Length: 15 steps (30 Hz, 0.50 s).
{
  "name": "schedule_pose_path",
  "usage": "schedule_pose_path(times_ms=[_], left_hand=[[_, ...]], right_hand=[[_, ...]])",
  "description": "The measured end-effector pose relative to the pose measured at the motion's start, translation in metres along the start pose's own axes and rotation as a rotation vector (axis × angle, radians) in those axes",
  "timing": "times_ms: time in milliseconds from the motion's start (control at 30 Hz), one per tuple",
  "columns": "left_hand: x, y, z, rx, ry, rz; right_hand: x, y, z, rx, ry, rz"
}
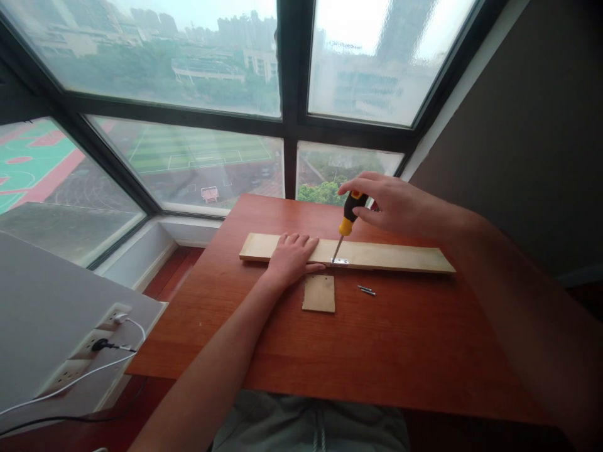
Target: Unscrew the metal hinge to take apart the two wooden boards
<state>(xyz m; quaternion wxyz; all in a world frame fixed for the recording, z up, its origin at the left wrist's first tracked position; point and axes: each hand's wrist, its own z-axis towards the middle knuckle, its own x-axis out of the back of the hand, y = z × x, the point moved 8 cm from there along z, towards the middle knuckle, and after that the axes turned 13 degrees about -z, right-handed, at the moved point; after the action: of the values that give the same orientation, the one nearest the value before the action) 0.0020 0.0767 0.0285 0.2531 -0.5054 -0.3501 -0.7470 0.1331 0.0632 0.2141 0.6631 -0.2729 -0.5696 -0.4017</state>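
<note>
A long pale wooden board (396, 256) lies across the table, with a small metal hinge-like plate (343, 261) at its near edge. My right hand (391, 204) grips the black and yellow handle of a screwdriver (347, 223), tilted slightly, its tip down at the plate. Whether a screw sits under the tip is too small to tell. Flat on the board, just left of the plate, my left hand (294, 257) rests with fingers stretched out. A small brown rectangular piece (319, 294) lies in front of the board. Two screws (366, 290) lie to its right.
The reddish-brown table (377, 358) stands by large windows with a dark frame (296, 119). On the low wall at left, sockets (94, 344) hold plugs with white and black cables. A dark wall rises at right.
</note>
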Motion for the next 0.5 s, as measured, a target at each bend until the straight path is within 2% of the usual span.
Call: schedule_pose_path(times_ms=[100,233,300,433,500], left_hand=[[0.0,0.0,0.0,-0.006,0.006,0.003],[0.0,0.0,0.0,-0.01,0.004,0.005],[0.0,0.001,-0.001,-0.012,0.004,0.011],[0.001,0.001,0.0,-0.016,0.005,0.012],[0.0,0.001,0.0,-0.013,0.006,0.009]], right_hand=[[-0.003,0.0,0.001,0.017,0.022,0.113],[-0.006,0.005,0.004,-0.143,0.135,0.093],[-0.008,0.005,0.006,-0.164,0.175,0.138],[-0.017,0.002,0.009,-0.119,0.084,0.404],[-0.017,0.003,0.007,-0.15,0.07,0.352]])
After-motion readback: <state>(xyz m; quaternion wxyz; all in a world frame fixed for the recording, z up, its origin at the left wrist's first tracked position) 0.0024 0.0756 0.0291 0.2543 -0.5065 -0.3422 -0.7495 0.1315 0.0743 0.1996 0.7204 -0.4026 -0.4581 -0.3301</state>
